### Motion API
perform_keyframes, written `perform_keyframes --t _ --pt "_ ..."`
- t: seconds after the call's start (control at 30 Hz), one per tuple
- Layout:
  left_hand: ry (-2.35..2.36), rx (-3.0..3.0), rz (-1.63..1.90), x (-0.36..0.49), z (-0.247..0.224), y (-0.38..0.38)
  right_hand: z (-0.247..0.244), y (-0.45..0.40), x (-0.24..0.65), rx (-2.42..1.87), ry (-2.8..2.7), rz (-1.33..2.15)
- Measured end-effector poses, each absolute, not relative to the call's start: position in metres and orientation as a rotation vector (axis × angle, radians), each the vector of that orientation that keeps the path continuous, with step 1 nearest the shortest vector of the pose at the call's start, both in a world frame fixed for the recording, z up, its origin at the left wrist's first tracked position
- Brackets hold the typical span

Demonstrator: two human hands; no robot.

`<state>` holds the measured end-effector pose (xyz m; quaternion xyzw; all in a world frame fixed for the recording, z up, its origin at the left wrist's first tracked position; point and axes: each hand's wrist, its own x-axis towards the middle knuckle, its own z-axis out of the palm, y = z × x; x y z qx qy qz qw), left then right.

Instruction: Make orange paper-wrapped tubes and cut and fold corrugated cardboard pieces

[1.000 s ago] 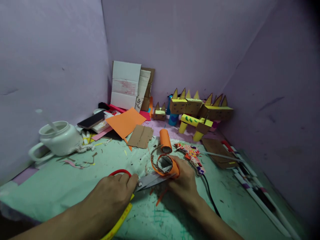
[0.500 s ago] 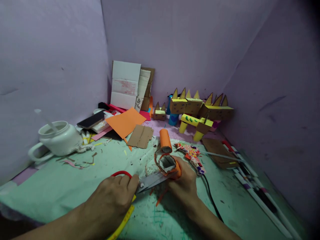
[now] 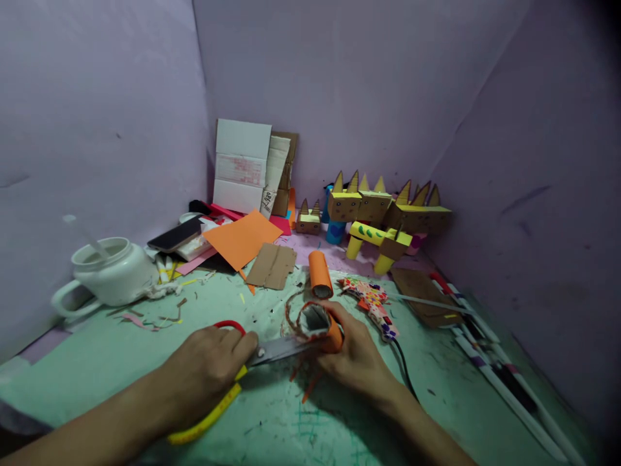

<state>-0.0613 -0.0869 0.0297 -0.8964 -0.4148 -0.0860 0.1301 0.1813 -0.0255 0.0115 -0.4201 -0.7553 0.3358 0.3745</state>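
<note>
Lilac walls (image 3: 363,84), green-covered worktop (image 3: 194,343); paper tube under scissors between two hands.
Held tube (image 3: 334,333), orange, ragged open end facing up and toward the left: gripped in the right hand (image 3: 354,346), fingers curled round its side, just right of the left hand. Scissors (image 3: 279,349), red and yellow handles: left hand (image 3: 208,369) closed about the handles, blades reaching right to the tube's near rim. Loose tube (image 3: 320,272), orange, lying just beyond the held one. Change since half a second ago: left hand, scissors and held tube all shifted leftward, yellow handle farther left; loose tube apparently unmoved.
</note>
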Motion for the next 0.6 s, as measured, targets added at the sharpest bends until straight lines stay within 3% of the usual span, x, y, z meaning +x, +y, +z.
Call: perform_keyframes --t 0.1,0.23,0.6 --pt "-1.068 -2.532 -0.194 -0.075 0.033 -0.081 0.026 -0.023 0.187 -0.952 -1.97 1.241" --pt "-0.947 -2.485 -0.235 -0.077 0.034 -0.078 0.026 -0.024 0.185 -0.86 -1.962 1.435" --pt "-1.092 -2.484 -0.168 -0.066 0.03 -0.091 0.009 -0.03 0.176 -0.925 -1.91 1.258"
